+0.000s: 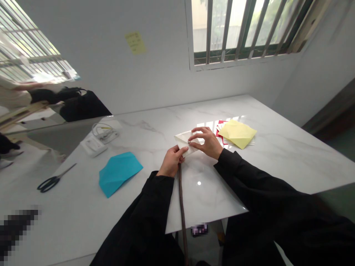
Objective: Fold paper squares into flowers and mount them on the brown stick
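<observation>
A white envelope (182, 139) is held just above the marble-patterned table, its pointed flap facing up. My left hand (172, 159) grips the envelope's near left edge, thumb on top and fingers underneath. Over the flap, my right hand (206, 142) is closed in a pinch, thumb and index finger meeting around a small dark, shiny thing (189, 142) at the flap's tip; its kind is too small to make out. The right side of the envelope is partly hidden behind this hand. A brown cord-like strip (181, 199) runs from below my left hand over the table's front edge.
A blue envelope (119, 171) and black-handled scissors (54, 181) lie to the left. Behind them are a white box (93, 145) and a coiled white cable (107, 131). Yellow, red and white envelopes (237, 133) are stacked on the right. Another person (16, 92) is at far left.
</observation>
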A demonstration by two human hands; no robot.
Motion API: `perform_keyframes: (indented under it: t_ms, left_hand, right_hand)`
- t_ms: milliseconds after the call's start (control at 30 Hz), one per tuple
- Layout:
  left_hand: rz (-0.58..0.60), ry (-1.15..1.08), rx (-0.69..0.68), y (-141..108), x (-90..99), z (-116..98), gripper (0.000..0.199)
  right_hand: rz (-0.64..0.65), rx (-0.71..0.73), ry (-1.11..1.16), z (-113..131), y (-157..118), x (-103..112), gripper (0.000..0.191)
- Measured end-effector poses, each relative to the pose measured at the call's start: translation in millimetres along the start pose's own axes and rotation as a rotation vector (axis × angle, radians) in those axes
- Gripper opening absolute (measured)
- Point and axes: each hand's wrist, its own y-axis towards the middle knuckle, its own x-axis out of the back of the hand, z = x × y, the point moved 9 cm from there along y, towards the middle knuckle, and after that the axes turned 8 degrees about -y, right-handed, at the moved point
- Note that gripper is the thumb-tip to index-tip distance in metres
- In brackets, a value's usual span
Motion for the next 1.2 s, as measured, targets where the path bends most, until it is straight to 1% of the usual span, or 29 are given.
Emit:
perform_keyframes:
  t_ms: [167,333,600,700,900,1000,1100,1167,1200]
  left_hand:
    - [-0.021,0.022,0.016,3,4.1,5,0.03]
    - [-0.012,0.022,0.032,4,3.2,8,0.026]
    - [0.003,0.035,0.037,4,2.6,8,0.026]
    - [0.008,0.044,0.046,4,1.5,9,0.027]
    - [-0.007,0.068,0.048,5,2.8,9,0.028]
    - [-0.004,0.06,0.057,4,2.7,9,0.028]
    - [-0.015,0.049,0.052,4,2.4,9,0.027]
    - [-0.045,0.043,0.036,4,4.0,7,0.027]
    - [-0.066,0.039,0.027,3,5.5,6,0.027]
  right_hand:
    - [0.011,0.056,-0.016,5,-1,-1,0.009]
    - [0.045,0.052,-0.009,6,0,-2,0.006]
    - [0.041,0.067,-0.026,5,2,-1,0.005]
    - [0.038,0.101,-0.035,8,2,1,0.009]
    - [0.08,0.154,-0.071,11,4,2,0.003]
    - [0.065,0.153,-0.068,12,3,4,0.003]
    - [0.03,0.157,-0.036,17,3,8,0.004]
    - [-0.015,0.114,0.019,16,5,13,0.003]
    - [-0.044,0.068,0.054,12,6,16,0.005]
